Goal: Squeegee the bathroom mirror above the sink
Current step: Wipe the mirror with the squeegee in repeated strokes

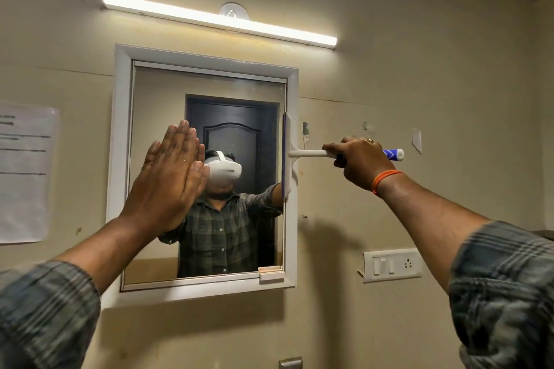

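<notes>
Right hand, right of centre in the frame, is gripping the squeegee by its handle, fingers clenched around it. The blade is standing vertical at the right edge of the mirror, sitting on or over the white frame there; whether the rubber is touching glass is hard to tell. Left hand, centre-left, is pressing flat on the glass, fingers released and straight, holding nothing.

Step in hand, as a judgement: starting or finishing a sideways stroke at the right edge, mid-height. To do it well: bring the blade fully onto the glass clear of the frame lip, keep it vertical with even pressure along the whole edge, and pull across in one steady pass. The left palm is sitting in the stroke's path and is likely smudging, so it should lift off first. Overlap each pass with the last.

The tube light is glowing across the upper frame, and the switch plate is sitting at lower right.
</notes>
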